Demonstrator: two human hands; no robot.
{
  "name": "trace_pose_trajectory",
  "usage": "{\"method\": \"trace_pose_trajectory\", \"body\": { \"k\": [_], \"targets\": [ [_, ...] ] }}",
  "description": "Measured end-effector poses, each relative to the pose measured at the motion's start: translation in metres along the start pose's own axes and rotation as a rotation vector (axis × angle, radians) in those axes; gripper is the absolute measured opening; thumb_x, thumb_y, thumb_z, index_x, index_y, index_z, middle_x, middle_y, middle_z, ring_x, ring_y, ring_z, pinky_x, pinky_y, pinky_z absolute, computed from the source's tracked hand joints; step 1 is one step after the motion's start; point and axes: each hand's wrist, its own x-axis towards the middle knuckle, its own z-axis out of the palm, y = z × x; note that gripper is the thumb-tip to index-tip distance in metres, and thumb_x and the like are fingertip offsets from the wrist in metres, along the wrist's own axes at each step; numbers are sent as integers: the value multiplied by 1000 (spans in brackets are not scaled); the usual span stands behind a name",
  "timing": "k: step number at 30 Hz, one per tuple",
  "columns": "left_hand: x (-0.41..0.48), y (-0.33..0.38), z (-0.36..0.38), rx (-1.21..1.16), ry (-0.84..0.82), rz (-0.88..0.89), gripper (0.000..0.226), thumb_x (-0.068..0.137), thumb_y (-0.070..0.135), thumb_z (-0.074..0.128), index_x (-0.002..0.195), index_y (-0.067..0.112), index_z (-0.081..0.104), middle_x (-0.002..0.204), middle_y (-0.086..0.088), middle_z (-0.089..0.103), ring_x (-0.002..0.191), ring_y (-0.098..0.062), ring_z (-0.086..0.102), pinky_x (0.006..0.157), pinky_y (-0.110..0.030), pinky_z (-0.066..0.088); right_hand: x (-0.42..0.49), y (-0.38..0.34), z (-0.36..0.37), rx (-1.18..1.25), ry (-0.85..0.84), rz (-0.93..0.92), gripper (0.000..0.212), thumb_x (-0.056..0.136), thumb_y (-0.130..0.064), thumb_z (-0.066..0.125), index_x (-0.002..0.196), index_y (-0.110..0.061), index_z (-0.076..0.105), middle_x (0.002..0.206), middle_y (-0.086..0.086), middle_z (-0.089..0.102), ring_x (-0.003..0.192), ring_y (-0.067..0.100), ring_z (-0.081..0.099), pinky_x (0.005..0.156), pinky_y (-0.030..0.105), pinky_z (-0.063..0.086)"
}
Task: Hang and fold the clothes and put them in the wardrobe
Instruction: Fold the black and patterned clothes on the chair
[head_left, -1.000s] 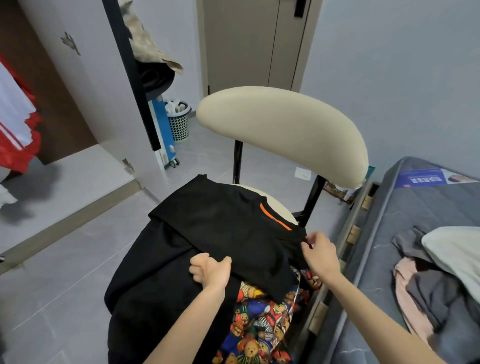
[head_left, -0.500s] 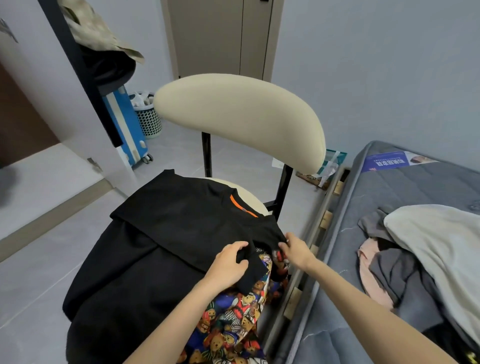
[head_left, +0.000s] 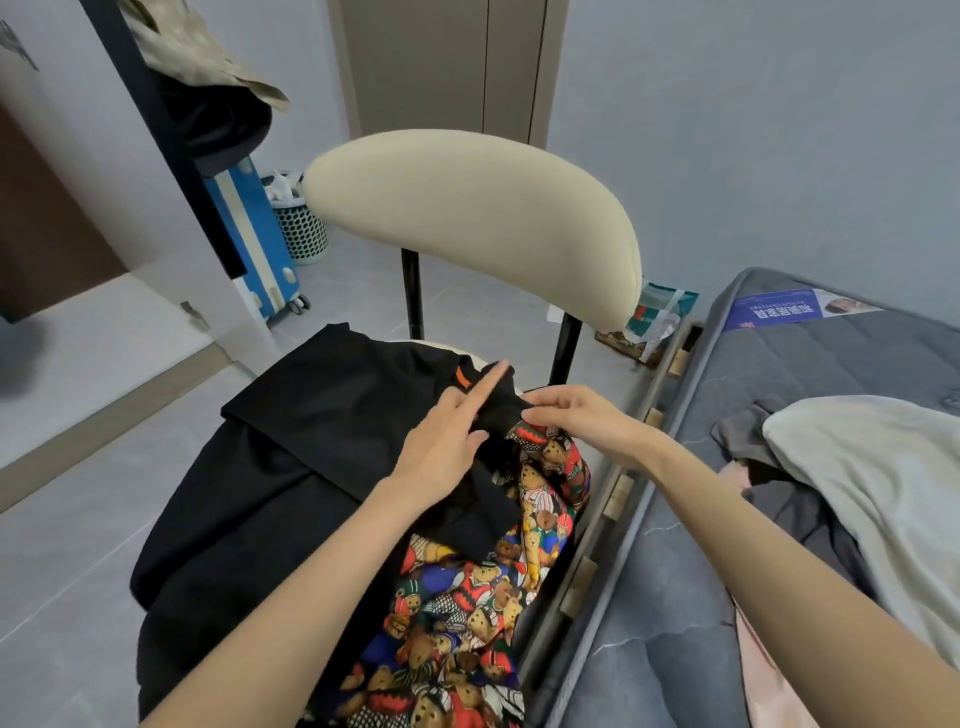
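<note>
Left hand (head_left: 447, 441) grips a sleeve fold of the black shirt (head_left: 322, 415), index finger straight along it. Right hand (head_left: 576, 415) pinches the same edge, probably to square the fold. Shirt lies on the chair (head_left: 467, 208) seat, over a bear-print garment (head_left: 467, 597).

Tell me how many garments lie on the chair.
2. A black garment is spread over the seat of the chair; a bear-print garment lies under it, on the side near the bed. Others may be hidden beneath.
</note>
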Motion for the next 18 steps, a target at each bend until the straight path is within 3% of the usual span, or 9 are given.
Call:
{"method": "trace_pose_trajectory", "body": {
  "k": [3,6,12,15,18],
  "targets": [
    [16,5,-12,198,-151,45,53,97,24,52,141,43,30,104,6,43,87,-16,55,66,-29,39,-6,1,-3,37,-60,-6,28,95,-9,56,121,-11,65,108,8,73,100,19,70,90,24,53],
    [20,8,-16,295,-98,38,22,99,24,48,120,29,45,108,4,51,93,-23,58,67,-33,39,-10,9,0,55,-45,-3,27,89,-4,64,116,-10,63,108,12,71,97,22,68,88,29,54],
    [12,2,-25,65,94,-75,18,95,14,49,108,26,46,91,7,58,79,-17,60,67,-37,48,-6,53,25,-579,120,95,38,84,-27,71,117,-12,59,113,6,67,103,23,64,90,38,52],
    [10,-4,-33,54,123,-140,21,94,15,53,112,24,48,83,6,61,74,-14,63,68,-37,53,-14,70,24,-599,231,181,42,85,-41,69,114,-13,58,107,3,68,98,20,65,85,37,53],
    [11,-3,-32,-18,179,-220,21,95,13,51,114,22,47,85,2,63,76,-18,66,74,-44,55,-26,74,14,-661,192,232,36,90,-35,66,113,-10,53,111,10,67,100,24,63,83,35,51]
  ]
}}
